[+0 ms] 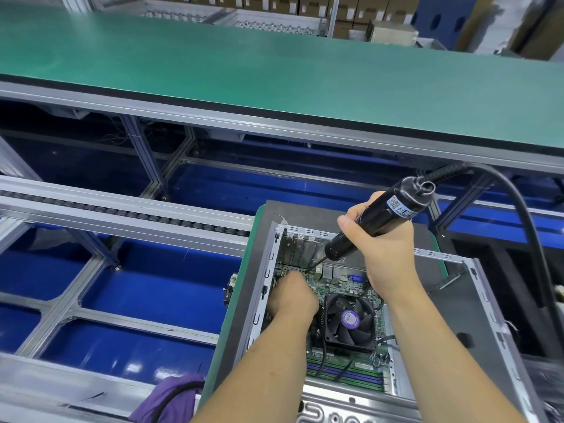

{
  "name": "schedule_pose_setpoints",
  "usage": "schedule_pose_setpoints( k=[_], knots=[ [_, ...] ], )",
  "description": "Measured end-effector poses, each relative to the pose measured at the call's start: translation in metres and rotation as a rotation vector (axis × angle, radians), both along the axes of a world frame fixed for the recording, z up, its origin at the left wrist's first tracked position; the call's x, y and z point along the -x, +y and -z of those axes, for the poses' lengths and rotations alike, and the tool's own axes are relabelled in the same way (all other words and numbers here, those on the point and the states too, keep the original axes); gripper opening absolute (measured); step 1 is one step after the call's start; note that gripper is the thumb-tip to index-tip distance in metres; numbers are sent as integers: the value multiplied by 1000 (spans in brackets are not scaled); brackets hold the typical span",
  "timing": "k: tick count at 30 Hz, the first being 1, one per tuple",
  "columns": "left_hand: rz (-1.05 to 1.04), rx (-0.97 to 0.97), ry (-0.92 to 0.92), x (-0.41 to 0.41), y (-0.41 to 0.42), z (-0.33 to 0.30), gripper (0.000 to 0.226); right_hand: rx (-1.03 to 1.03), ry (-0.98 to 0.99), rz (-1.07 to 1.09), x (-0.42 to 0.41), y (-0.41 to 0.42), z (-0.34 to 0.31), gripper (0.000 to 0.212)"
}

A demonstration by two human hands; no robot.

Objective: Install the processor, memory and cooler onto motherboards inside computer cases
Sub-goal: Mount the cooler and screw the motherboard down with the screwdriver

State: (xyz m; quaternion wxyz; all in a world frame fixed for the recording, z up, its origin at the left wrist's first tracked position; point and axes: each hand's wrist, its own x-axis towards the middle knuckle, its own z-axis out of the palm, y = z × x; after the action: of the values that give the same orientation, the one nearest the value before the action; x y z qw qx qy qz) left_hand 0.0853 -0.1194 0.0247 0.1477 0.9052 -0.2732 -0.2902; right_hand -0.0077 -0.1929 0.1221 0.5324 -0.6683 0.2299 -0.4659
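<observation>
Here, an open computer case lies on its side on a dark pallet at the near end of the line, with the green motherboard seated flat inside it. The cooler, a black fan with a purple hub label, sits on the board near its middle; memory slots in green and purple run along the board's near edge. Right hand grips a black electric screwdriver, fingers and thumb wrapped around the barrel, tool tilted with its bit down at the board's far left corner. A thick black cable arcs away from the tool's top end. Left hand rests on the board beside the bit, fingers curled down toward the screw point; whether they pinch anything cannot be told. Beyond the case runs a roller rail, and a green conveyor belt behind it. Purple cloth lies at the lower left.
</observation>
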Motion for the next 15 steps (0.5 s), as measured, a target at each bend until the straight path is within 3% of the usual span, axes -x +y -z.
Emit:
schedule_pose_setpoints(
  k=[11,15],
  knots=[
    [-22,49,-121,0,-5,5,2,0,-1,8,1,-3,1,15],
    [76,95,-261,0,-11,11,18,3,-9,10,2,-3,-1,16]
  ],
)
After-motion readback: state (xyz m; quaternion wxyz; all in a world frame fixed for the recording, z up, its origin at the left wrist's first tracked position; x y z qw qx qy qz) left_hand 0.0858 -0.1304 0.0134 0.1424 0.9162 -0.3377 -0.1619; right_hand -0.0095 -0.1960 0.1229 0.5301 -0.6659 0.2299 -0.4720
